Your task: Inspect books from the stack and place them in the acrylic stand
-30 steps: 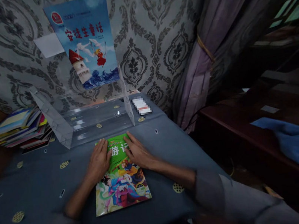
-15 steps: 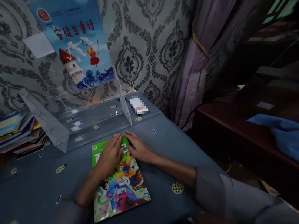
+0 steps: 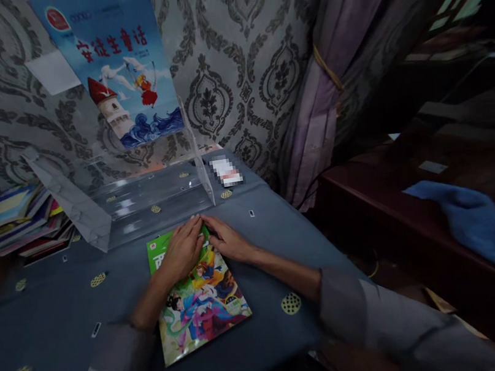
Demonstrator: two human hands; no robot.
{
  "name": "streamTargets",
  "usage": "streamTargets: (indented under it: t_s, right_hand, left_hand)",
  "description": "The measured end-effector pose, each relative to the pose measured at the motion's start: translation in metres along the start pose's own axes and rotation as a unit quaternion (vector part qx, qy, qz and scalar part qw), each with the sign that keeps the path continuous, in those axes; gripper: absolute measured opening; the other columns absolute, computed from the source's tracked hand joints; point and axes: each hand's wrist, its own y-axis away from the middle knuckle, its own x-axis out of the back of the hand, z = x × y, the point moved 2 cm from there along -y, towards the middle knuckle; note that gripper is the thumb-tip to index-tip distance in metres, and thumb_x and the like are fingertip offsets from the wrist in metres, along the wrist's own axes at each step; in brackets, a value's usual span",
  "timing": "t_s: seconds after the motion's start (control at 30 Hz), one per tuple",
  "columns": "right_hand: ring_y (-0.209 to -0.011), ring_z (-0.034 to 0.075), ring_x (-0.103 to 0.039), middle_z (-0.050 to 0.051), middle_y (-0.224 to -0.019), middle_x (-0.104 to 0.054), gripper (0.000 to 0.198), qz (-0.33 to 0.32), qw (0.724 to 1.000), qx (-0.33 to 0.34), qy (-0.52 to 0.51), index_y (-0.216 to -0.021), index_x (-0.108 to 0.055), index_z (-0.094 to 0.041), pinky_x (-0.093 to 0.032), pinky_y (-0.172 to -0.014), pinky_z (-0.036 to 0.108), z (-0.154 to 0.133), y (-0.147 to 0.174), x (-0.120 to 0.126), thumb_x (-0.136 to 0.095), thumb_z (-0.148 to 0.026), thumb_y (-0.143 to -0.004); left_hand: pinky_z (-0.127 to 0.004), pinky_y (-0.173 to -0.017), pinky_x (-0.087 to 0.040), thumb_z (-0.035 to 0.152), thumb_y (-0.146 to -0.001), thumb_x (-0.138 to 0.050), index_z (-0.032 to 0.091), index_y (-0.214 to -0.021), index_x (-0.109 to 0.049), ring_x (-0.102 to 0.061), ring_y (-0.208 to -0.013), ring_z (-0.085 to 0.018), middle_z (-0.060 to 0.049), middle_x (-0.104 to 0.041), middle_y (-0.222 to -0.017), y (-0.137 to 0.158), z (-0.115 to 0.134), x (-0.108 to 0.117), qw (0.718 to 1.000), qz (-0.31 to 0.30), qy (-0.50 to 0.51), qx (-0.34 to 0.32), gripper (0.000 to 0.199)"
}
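Observation:
A children's book point(image 3: 206, 318) with a green top and colourful cartoon figures on its cover lies closed on the blue-grey tablecloth, slightly turned. Across its upper part rests my left hand point(image 3: 185, 247), palm down with fingers stretched out. My right hand point(image 3: 228, 239) lies at the book's upper right edge, fingers extended, its fingertips meeting those of my left. Part of the title is hidden under my hands. Just beyond them stands a clear plastic rack point(image 3: 160, 223). Above the rack, a blue book point(image 3: 132, 82) with a lighthouse and a red-dressed figure is upright before the wall.
Several books are piled in a stack point(image 3: 19, 213) at the left. A pixelated white item point(image 3: 225, 171) sits right of the rack. The tablecloth point(image 3: 134, 363) ends on the right, past which are a tied curtain point(image 3: 310, 108) and a blue cloth point(image 3: 476, 219) on a dark red surface.
The green-topped book has turned a little, its lower end swinging right, with both hands still at its top. The whole view has shifted slightly.

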Motion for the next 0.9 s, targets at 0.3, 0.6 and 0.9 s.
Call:
streamTargets:
  t_s: [0.3,0.6,0.9]
  right_hand:
    - [-0.145,0.024,-0.041,0.016,-0.155,-0.045,0.052,-0.037,0.994,0.031,0.095,-0.146,-0.048,-0.013,-0.036,-0.120,0.048,-0.018,0.037,-0.001,-0.039,-0.015,-0.095]
    - [-0.149,0.023,-0.035,0.016,-0.156,-0.043,0.057,-0.048,0.992,0.028,0.112,-0.150,-0.042,-0.009,-0.032,-0.123,0.046,-0.017,0.019,-0.003,-0.035,-0.011,-0.093]
    - [-0.148,0.023,-0.036,0.017,-0.156,-0.043,0.054,-0.041,0.994,0.023,0.099,-0.149,-0.043,-0.009,-0.033,-0.123,0.047,-0.017,0.022,-0.003,-0.036,-0.015,-0.095]
  left_hand:
    - [-0.043,-0.112,-0.041,0.023,-0.100,-0.036,0.017,-0.141,-0.053,-0.050,-0.138,-0.022,-0.011,-0.054,-0.148,-0.002,-0.008,0.003,1.000,-0.012,0.026,0.000,0.045]
    - [-0.043,-0.111,-0.042,0.022,-0.100,-0.036,0.017,-0.141,-0.053,-0.051,-0.137,-0.022,-0.011,-0.055,-0.148,-0.004,-0.010,0.002,0.999,-0.007,0.037,0.003,0.045]
    - [-0.042,-0.111,-0.040,0.020,-0.099,-0.037,0.016,-0.141,-0.053,-0.049,-0.138,-0.021,-0.011,-0.054,-0.149,-0.003,-0.009,0.003,0.999,-0.017,0.034,0.001,0.046]
